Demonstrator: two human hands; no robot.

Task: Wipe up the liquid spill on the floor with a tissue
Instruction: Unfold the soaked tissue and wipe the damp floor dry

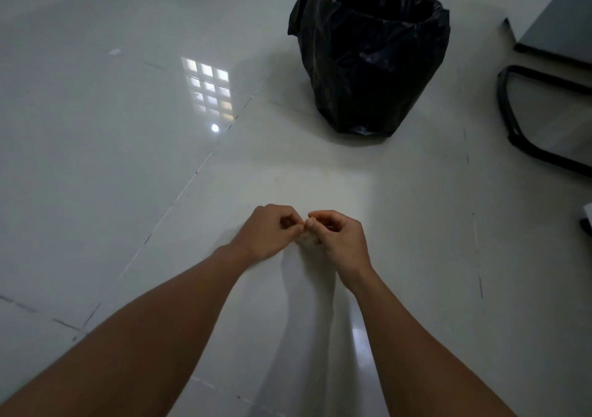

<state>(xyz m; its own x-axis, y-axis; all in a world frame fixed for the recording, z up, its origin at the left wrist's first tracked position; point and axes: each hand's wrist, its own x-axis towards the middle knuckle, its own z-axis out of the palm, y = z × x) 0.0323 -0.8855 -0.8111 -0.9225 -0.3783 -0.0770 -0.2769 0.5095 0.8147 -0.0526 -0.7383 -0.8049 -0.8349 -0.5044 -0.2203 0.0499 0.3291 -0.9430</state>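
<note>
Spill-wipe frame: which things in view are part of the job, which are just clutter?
Job:
- left hand and right hand, pinching together
- tissue, barely visible between the fingers
- floor, faint yellowish stain
- bin with black liner, probably for the used tissue

Lying about:
- black chair frame
- grey furniture, top right

Bare forearms, no sleeves; hands point(304, 234) without rings.

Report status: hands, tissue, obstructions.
Left hand and right hand pinching tissue by its top edge. Bin ahead, clear of hands.
</note>
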